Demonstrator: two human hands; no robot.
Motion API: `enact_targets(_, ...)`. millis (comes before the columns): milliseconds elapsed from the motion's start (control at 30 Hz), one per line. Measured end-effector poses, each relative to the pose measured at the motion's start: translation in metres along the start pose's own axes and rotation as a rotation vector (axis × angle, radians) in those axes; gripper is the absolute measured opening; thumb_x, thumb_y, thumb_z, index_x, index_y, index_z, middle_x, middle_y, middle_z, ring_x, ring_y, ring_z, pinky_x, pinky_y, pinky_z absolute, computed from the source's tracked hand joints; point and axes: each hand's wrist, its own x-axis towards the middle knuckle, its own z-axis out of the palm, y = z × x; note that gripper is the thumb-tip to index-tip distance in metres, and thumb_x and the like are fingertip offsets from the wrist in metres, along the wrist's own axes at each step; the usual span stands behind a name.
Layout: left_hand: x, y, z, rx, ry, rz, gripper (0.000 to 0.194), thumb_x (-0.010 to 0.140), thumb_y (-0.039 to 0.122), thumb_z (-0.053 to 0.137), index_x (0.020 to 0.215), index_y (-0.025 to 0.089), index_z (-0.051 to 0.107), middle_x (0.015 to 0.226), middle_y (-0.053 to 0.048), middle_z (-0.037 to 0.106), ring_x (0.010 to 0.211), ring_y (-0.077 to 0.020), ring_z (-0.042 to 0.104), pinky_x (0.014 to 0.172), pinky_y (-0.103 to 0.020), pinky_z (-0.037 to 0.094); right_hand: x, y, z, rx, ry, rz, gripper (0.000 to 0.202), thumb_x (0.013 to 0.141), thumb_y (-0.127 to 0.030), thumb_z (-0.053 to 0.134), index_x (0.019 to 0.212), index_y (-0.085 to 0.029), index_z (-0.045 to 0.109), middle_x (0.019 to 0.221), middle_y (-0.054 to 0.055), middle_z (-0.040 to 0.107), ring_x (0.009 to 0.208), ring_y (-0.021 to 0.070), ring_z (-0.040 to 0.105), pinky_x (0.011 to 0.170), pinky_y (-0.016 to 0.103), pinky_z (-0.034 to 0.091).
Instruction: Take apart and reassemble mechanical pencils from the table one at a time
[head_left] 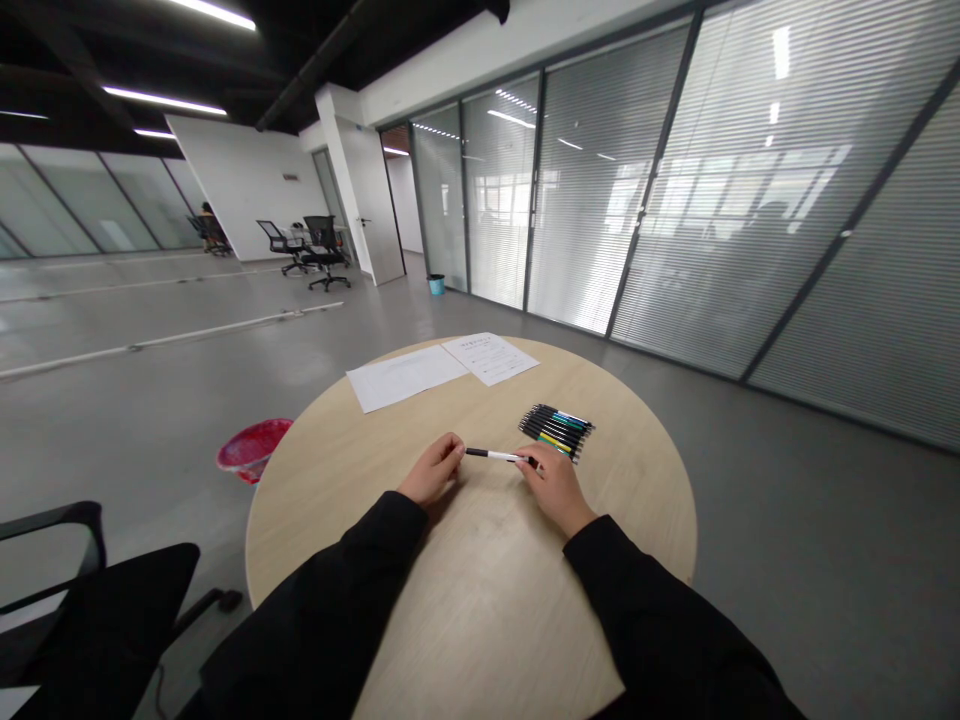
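Observation:
A black-and-white pen (495, 455) is held level above the round wooden table (465, 560). My left hand (435, 470) pinches its dark left end between thumb and fingers. At the other end, my right hand (553, 485) grips it with thumb and forefinger closed. Just beyond my right hand lies a row of pens (556, 430), side by side, mostly black with a few blue, green and yellow parts. My right hand hides the near edge of that row.
Two sheets of paper, a blank-looking one (409, 377) and a printed one (491, 357), lie at the table's far side. A red bin (253, 450) stands on the floor to the left, near a black chair (97, 600). Glass partitions with blinds (600, 200) run along the right.

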Motion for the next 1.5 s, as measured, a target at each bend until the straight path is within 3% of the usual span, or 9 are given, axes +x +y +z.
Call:
enact_targets(233, -0.001, 0.010, -0.004, -0.023, -0.025, 0.039, 0.030, 0.080, 0.043, 0.068, 0.089, 0.018, 0.055, 0.070, 0.003, 0.049, 0.059, -0.0101, 0.043, 0.055, -0.023, 0.036, 0.000, 0.005, 0.000, 0.000, 0.018, 0.019, 0.016, 0.092, -0.024, 0.058, 0.092, -0.020, 0.073, 0.087, 0.006, 0.070, 0.076, 0.0195, 0.060, 0.070, 0.031, 0.046)
enact_targets(433, 0.000, 0.011, -0.002, -0.067, 0.024, 0.044, 0.036, 0.076, 0.041, 0.070, 0.101, 0.018, 0.057, 0.084, -0.001, 0.058, 0.068, -0.0126, 0.052, 0.061, -0.025, 0.043, 0.000, 0.008, 0.001, 0.019, 0.025, 0.029, 0.015, 0.091, -0.025, 0.059, 0.093, -0.021, 0.073, 0.088, 0.006, 0.071, 0.075, 0.0196, 0.061, 0.069, 0.031, 0.046)
enact_targets(533, 0.000, 0.007, -0.002, -0.001, 0.073, 0.002, 0.033, 0.086, 0.050, 0.058, 0.091, 0.017, 0.059, 0.076, 0.000, 0.056, 0.061, -0.0120, 0.050, 0.057, -0.025, 0.041, 0.000, 0.007, 0.001, 0.019, 0.027, 0.029, 0.015, 0.091, -0.024, 0.059, 0.092, -0.021, 0.073, 0.088, 0.006, 0.071, 0.075, 0.0194, 0.060, 0.069, 0.030, 0.046)
enact_targets(700, 0.000, 0.005, -0.005, 0.207, 0.050, -0.032, 0.048, 0.091, 0.059, 0.046, 0.066, 0.019, 0.052, 0.057, 0.003, 0.048, 0.052, -0.0121, 0.043, 0.051, -0.025, 0.034, 0.000, 0.007, 0.002, 0.017, 0.023, 0.030, 0.015, 0.091, -0.026, 0.059, 0.092, -0.021, 0.073, 0.086, 0.006, 0.071, 0.074, 0.0192, 0.060, 0.069, 0.030, 0.046)
enact_targets(933, -0.002, 0.007, -0.002, 0.070, 0.008, 0.035, 0.028, 0.088, 0.047, 0.055, 0.086, 0.020, 0.052, 0.063, 0.006, 0.048, 0.055, -0.0110, 0.045, 0.054, -0.024, 0.039, 0.000, 0.007, 0.001, 0.030, 0.024, 0.036, 0.014, 0.090, -0.023, 0.059, 0.091, -0.021, 0.073, 0.088, 0.006, 0.071, 0.075, 0.0190, 0.061, 0.069, 0.030, 0.045)
enact_targets(1100, -0.002, 0.007, 0.002, -0.051, 0.045, -0.017, 0.024, 0.086, 0.043, 0.055, 0.095, 0.021, 0.049, 0.070, 0.006, 0.049, 0.056, -0.0103, 0.046, 0.051, -0.021, 0.036, 0.000, 0.007, 0.001, 0.025, 0.027, 0.028, 0.015, 0.091, -0.024, 0.059, 0.093, -0.020, 0.073, 0.088, 0.006, 0.071, 0.074, 0.0185, 0.061, 0.069, 0.029, 0.045)
enact_targets(1333, -0.003, 0.012, -0.002, 0.223, 0.068, -0.056, 0.049, 0.092, 0.059, 0.039, 0.067, 0.019, 0.050, 0.054, 0.004, 0.045, 0.049, -0.0116, 0.041, 0.050, -0.025, 0.032, -0.001, 0.005, 0.002, -0.004, 0.014, 0.011, 0.015, 0.092, -0.024, 0.059, 0.092, -0.019, 0.073, 0.086, 0.005, 0.070, 0.075, 0.0182, 0.060, 0.069, 0.029, 0.044)
enact_targets(1500, -0.003, 0.011, -0.003, 0.182, 0.023, -0.027, 0.043, 0.089, 0.056, 0.048, 0.068, 0.020, 0.049, 0.052, 0.005, 0.044, 0.048, -0.0108, 0.038, 0.049, -0.024, 0.030, -0.001, 0.006, 0.001, -0.001, 0.014, 0.016, 0.014, 0.091, -0.024, 0.059, 0.091, -0.019, 0.073, 0.085, 0.005, 0.069, 0.073, 0.0180, 0.059, 0.068, 0.029, 0.044)
